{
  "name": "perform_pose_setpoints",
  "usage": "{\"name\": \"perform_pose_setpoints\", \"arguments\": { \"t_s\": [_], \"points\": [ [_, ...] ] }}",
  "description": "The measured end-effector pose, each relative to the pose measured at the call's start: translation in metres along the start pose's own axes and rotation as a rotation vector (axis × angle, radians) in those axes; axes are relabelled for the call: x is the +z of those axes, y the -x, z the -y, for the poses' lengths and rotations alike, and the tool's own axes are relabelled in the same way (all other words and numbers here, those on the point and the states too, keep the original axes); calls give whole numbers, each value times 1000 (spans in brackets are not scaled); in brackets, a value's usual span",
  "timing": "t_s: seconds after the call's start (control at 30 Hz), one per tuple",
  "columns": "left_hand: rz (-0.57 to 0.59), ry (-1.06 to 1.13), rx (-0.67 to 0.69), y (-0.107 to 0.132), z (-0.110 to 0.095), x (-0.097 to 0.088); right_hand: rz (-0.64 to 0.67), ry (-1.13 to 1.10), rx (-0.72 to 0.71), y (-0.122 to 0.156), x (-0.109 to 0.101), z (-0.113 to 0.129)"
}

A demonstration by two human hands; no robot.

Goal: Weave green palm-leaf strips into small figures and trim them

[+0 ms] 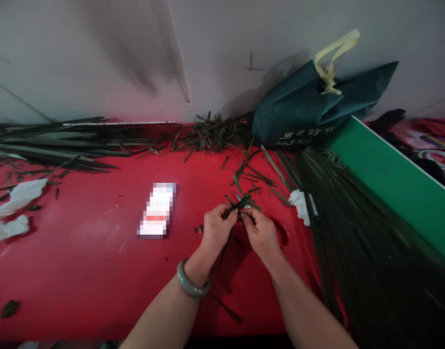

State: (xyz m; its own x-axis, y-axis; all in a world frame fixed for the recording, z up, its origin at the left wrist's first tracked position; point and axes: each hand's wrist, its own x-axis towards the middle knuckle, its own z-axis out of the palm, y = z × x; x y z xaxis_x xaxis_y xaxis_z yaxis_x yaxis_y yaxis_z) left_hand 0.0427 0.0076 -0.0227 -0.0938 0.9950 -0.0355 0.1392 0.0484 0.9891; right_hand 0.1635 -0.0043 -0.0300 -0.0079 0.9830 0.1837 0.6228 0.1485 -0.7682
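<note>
A knotted green leaf piece (246, 199) is held above the table (99, 271), between two hands. The left hand (219, 227) pinches its near left side between thumb and forefinger; the right hand (261, 231) pinches just beside, its thumb and fingers pressed together. The fingers cover the piece's lower part, and the silvery glint at it is too small to make out. One bangle (193, 281) rings the left wrist. An oval recess (283, 235) beside the right hand is partly covered by it.

One phone (157, 211) lies left of the hands, its screen blurred; red surface with a few scraps separates them. Just right of the hands is one crumpled tissue (300, 206); white tissue at far left is cut off, so its count is uncertain. Long leaves (357, 252) crowd the right, more (55, 143) lie back left, and clippings (218, 133) heap against the wall, all too many to count. One bag (291, 111) and one green box (400, 179), cut off, bound the back right. The table's near edge runs along the bottom.
</note>
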Motion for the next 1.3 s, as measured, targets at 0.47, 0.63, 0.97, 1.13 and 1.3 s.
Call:
{"name": "perform_pose_setpoints", "arguments": {
  "t_s": [0.47, 0.63, 0.97, 1.13, 1.3],
  "points": [
    [151, 144, 6, -3, 8, 0, -37, -53, 8, -3, -1, -2],
    [90, 315, -141, -6, 9, 2, -91, -170, 56, -3, -1, -4],
    [39, 650, -252, -12, 8, -3, -106, -320, 114, -4, 9, -11],
    [30, 693, -254, -14, 10, -6, -68, -94, -81, -4, 17, -18],
    [26, 682, -253, -13, 13, -5, -6, 86, -196, -3, 16, -20]
  ]
}}
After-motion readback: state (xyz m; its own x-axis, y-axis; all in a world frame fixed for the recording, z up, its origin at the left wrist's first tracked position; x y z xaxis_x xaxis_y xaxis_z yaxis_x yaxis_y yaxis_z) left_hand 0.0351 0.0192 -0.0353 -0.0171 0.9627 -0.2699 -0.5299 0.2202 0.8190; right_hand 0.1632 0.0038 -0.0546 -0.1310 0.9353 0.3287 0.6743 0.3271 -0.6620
